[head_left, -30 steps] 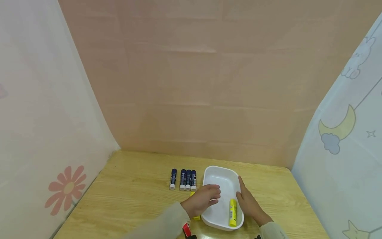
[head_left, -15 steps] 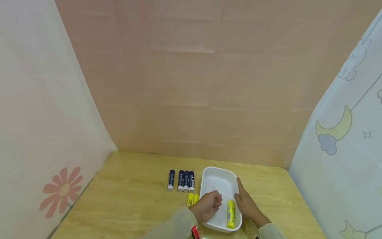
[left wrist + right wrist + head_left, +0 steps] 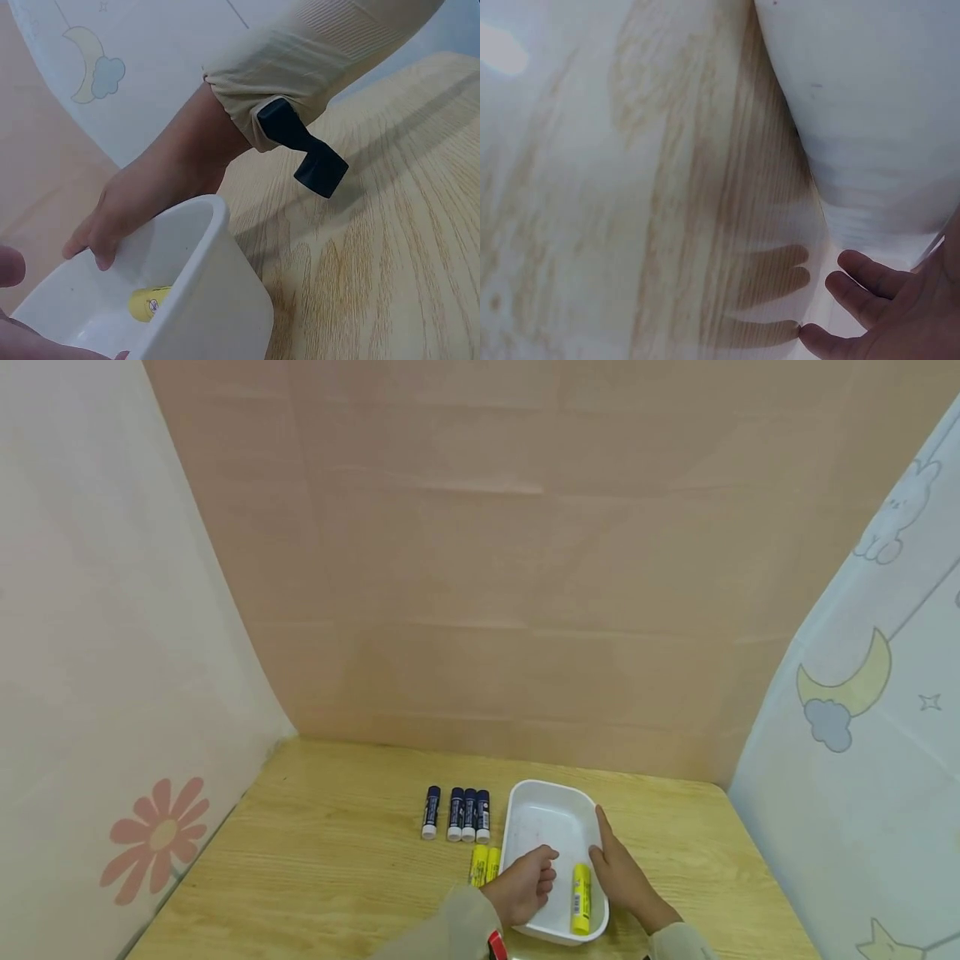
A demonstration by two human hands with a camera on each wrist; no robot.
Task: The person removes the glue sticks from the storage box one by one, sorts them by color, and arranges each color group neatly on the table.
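Note:
My left hand [image 3: 520, 887] is over the left side of a white plastic tray [image 3: 557, 795], fingers curled towards the palm and thumb pointing up and right. Nothing shows between its thumb and fingers in the left wrist view. My right hand [image 3: 621, 872] holds the tray's right wall, thumb hooked over the rim and fingers outside. One yellow glue stick [image 3: 581, 897] lies inside the tray near the right hand. Outside the tray's left wall lie two more yellow glue sticks, a left one [image 3: 478, 862] and a right one [image 3: 492, 862], their lower parts hidden by the left hand.
Several navy glue sticks [image 3: 469, 815] with white ends lie side by side left of the tray, and one navy glue stick [image 3: 431, 812] sits slightly apart. The wooden table [image 3: 337, 827] ends at a tan backdrop [image 3: 420, 610], with patterned cloths at both sides.
My left hand has moved slightly right and down, its fingers curling in, and two yellow glue sticks now show beside it. My right hand has stayed on the tray.

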